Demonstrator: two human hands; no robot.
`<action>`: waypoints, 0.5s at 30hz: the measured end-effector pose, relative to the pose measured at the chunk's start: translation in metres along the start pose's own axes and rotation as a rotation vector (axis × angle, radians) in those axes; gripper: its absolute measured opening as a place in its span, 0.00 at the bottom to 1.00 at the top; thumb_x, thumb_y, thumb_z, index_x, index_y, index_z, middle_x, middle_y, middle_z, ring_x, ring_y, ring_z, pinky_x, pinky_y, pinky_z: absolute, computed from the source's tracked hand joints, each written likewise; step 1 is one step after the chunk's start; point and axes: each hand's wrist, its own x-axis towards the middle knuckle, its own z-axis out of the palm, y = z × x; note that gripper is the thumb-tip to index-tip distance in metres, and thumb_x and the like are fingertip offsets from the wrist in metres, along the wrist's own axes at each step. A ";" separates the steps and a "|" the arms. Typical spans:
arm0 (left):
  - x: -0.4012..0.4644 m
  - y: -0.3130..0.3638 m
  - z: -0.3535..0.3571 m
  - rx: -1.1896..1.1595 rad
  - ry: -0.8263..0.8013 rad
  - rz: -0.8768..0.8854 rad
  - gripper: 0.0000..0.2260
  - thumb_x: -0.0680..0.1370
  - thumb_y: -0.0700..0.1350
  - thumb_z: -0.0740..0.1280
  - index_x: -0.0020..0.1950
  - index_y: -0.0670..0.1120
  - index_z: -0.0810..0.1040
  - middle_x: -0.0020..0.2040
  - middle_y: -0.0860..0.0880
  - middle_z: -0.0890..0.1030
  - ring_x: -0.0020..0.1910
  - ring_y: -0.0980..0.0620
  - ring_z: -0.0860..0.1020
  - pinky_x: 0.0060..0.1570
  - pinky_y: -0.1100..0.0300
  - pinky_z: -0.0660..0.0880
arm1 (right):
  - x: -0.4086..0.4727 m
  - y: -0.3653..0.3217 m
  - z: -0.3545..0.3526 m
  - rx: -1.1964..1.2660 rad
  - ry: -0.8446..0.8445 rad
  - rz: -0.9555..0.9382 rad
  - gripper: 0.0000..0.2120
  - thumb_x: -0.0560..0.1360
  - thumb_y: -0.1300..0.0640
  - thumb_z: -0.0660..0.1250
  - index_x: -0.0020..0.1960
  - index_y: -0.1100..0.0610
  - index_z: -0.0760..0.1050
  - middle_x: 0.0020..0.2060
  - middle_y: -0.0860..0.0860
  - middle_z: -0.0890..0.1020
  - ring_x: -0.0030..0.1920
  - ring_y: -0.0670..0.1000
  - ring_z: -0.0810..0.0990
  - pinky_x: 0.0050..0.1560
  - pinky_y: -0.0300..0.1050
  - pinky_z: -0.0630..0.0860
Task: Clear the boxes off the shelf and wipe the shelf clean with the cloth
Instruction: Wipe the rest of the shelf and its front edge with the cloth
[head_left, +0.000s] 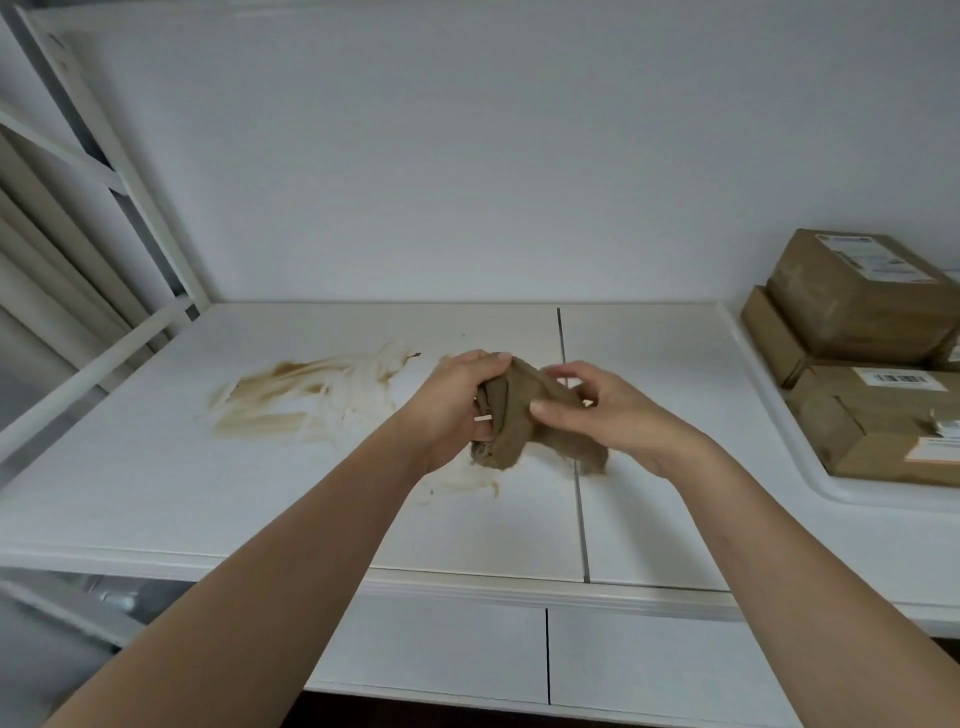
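Well right of the grip, three cardboard boxes (857, 358) sit stacked in a white tray (779, 415), partly cut off by the frame edge. The brown cloth (511, 415) is bunched between both hands above the shelf (208, 493): the left hand (452, 410) curls round its left end, the right hand (597, 410) pinches its top. Brown smears (291, 395) lie left of the grip. The cloth's middle is hidden by fingers.

Left grip (457, 410), right grip (597, 410) both clenched.
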 end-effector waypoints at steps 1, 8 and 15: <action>-0.002 0.001 0.000 -0.032 -0.003 0.012 0.09 0.80 0.47 0.63 0.46 0.41 0.73 0.46 0.42 0.78 0.42 0.47 0.79 0.42 0.52 0.77 | 0.000 0.002 0.004 -0.033 -0.057 -0.002 0.18 0.70 0.50 0.75 0.59 0.48 0.77 0.52 0.52 0.81 0.48 0.51 0.84 0.49 0.47 0.81; -0.015 0.002 -0.003 -0.295 -0.031 -0.068 0.11 0.80 0.44 0.61 0.55 0.39 0.78 0.51 0.43 0.81 0.51 0.46 0.80 0.55 0.48 0.77 | 0.006 -0.001 0.007 0.299 -0.011 -0.047 0.07 0.78 0.66 0.64 0.53 0.59 0.78 0.42 0.54 0.82 0.43 0.51 0.83 0.47 0.44 0.81; -0.015 -0.039 -0.019 0.473 0.141 -0.289 0.11 0.77 0.48 0.68 0.57 0.45 0.77 0.55 0.47 0.78 0.46 0.50 0.78 0.49 0.58 0.75 | 0.007 0.026 0.008 -0.435 0.091 0.239 0.25 0.74 0.63 0.66 0.69 0.50 0.68 0.65 0.54 0.70 0.60 0.54 0.72 0.48 0.42 0.74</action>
